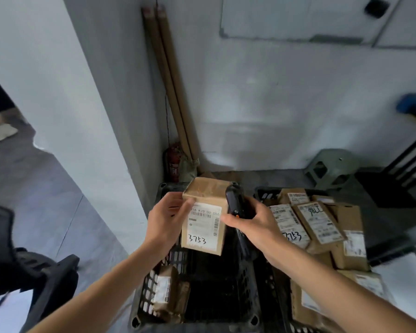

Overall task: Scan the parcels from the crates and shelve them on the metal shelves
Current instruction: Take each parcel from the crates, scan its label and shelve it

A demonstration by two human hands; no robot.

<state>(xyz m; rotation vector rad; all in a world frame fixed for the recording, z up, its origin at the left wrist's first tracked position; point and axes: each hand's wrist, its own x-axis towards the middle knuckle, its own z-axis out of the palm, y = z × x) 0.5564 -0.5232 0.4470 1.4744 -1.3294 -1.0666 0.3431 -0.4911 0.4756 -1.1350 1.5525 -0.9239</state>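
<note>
My left hand (165, 219) grips a small brown cardboard parcel (205, 227) above a black plastic crate (154, 292). Its white label faces me, with "3753" handwritten below. My right hand (255, 227) holds a black handheld scanner (235, 205) right beside the parcel's right edge. The left crate holds one small brown parcel (168, 294) at its near left corner. A second black crate (264, 195) to the right is filled with several labelled brown parcels (320, 224). No metal shelves show clearly.
A white wall stands close behind the crates, with two long cardboard tubes (171, 87) and a red fire extinguisher (174, 162) in the corner. A grey stool (332, 167) sits at the right. A black chair (43, 284) is at the lower left. A person's foot (1, 132) shows far left.
</note>
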